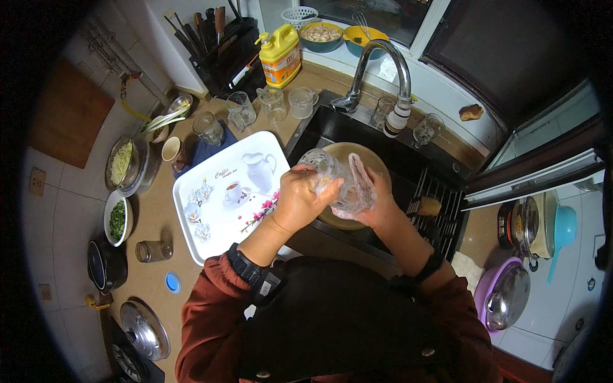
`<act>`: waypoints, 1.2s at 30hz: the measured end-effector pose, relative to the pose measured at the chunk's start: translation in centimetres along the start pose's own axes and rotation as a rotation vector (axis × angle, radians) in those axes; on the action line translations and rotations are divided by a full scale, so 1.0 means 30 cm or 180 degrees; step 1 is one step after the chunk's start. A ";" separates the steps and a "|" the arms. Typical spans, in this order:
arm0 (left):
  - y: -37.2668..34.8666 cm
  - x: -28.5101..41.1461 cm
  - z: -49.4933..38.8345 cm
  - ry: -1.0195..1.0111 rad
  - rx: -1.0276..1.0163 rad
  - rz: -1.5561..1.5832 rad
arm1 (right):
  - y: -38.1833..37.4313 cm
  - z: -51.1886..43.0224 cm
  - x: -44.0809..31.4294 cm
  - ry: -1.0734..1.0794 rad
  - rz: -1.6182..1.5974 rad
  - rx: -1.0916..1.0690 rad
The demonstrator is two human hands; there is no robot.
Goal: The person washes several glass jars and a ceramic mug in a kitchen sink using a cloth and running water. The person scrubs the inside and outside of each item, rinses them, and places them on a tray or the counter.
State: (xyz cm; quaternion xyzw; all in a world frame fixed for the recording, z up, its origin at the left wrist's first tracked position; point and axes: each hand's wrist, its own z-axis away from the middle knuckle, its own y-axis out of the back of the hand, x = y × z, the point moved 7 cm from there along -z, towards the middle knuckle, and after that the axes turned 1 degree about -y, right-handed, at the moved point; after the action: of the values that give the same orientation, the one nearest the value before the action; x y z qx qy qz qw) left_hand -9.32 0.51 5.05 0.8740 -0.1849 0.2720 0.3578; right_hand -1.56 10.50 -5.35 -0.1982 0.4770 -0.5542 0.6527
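Above a tan basin (pixel 383 165) in the black sink, my left hand (pixel 304 194) grips a clear glass vessel (pixel 327 167), its fingers wrapped around one end. My right hand (pixel 378 201) presses a pinkish, wet-looking cloth (pixel 360 179) against the vessel's other end. Suds or wet streaks seem to cover the glass. Left of my hands lies a white tray (pixel 210 244) with printed flowers and a jug. The chrome faucet (pixel 404 72) arches over the back of the sink; whether water runs is not visible.
Several glass mugs (pixel 273 105) stand behind the tray, and glasses (pixel 427 129) stand behind the sink. A yellow detergent bottle (pixel 282 57) is near the knife rack (pixel 230 52). Bowls of chopped food (pixel 117 218), an overturned or lying jar (pixel 153 251) and a metal lid (pixel 143 330) line the left counter.
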 end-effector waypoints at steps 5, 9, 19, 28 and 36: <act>-0.014 -0.125 0.062 0.2261 -0.0116 0.1777 | -0.130 0.096 -0.076 0.1777 0.1827 -0.0485; -0.019 -0.174 0.034 0.3173 0.0094 0.3143 | -0.241 0.194 -0.124 0.3820 0.4434 -0.0247; 0.005 -0.084 0.040 0.1895 -0.0009 0.1203 | -0.091 0.052 -0.113 0.1453 0.1388 -0.0154; 0.024 -0.023 0.016 0.0487 -0.0232 0.0754 | -0.023 0.041 -0.057 0.0172 0.0737 -0.0183; -0.091 -0.205 0.080 0.2629 -0.0061 0.1629 | -0.164 0.120 -0.116 0.2945 0.4642 0.0152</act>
State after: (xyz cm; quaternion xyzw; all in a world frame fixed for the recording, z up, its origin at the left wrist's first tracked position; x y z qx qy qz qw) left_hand -11.90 1.40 -1.54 0.6161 -0.2389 0.6736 0.3310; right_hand -0.93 11.18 1.61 0.4167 0.6911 -0.0318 0.5896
